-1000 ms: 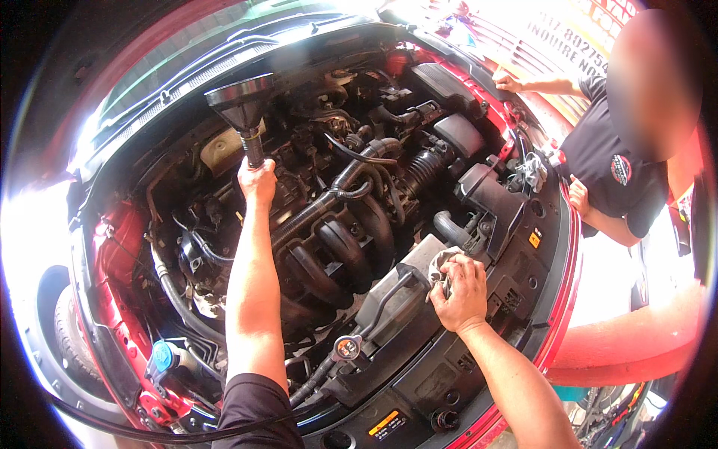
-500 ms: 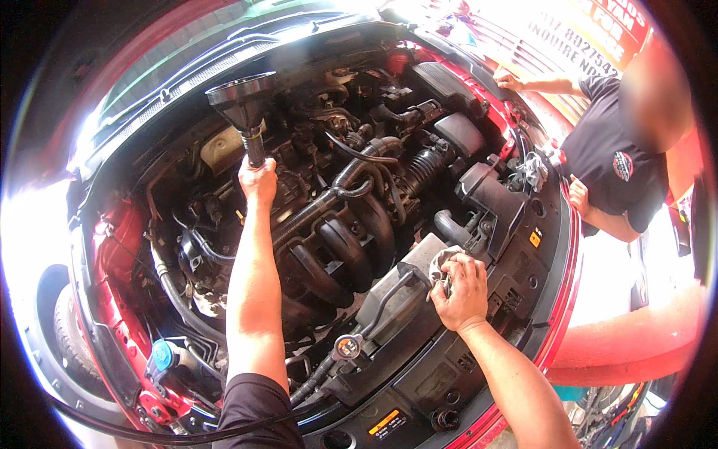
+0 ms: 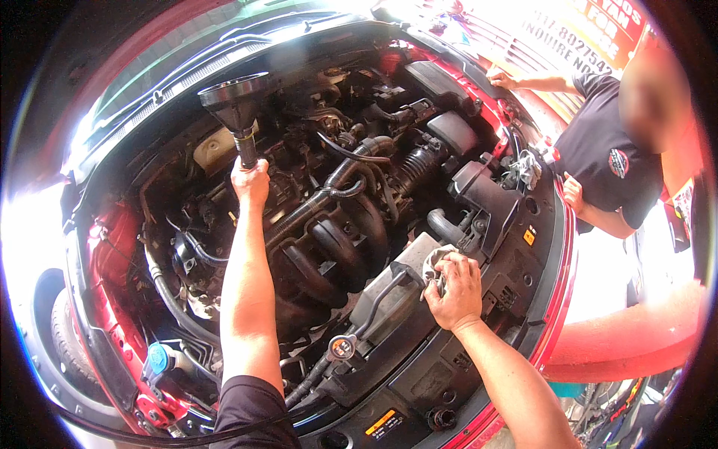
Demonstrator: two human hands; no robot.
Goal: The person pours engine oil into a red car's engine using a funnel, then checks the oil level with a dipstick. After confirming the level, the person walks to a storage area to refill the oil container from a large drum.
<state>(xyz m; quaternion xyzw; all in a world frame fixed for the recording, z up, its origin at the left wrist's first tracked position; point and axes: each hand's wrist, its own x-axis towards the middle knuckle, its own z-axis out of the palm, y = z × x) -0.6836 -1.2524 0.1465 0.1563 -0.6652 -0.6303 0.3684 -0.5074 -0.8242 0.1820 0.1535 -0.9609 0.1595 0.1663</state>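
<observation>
My left hand grips the lower neck of a black funnel, which stands upright over the engine with its wide mouth up. Where its lower end goes is hidden by the hand. On the right, my right hand is closed round a crumpled whitish rag. It presses the rag against the far end of the grey coolant reservoir, by the black hose there. Below my left arm's right side sits the radiator cap. Black curved intake pipes lie between my two arms.
A blue-capped washer filler stands at the lower left. Another rag lies by the headlight. A co-worker in a dark shirt leans at the right with both hands on the red car's edge. A black removed-looking cap sits on the front panel.
The whole view has shifted slightly, so things sit a little further left. Both hands keep their grips on the funnel and the rag.
</observation>
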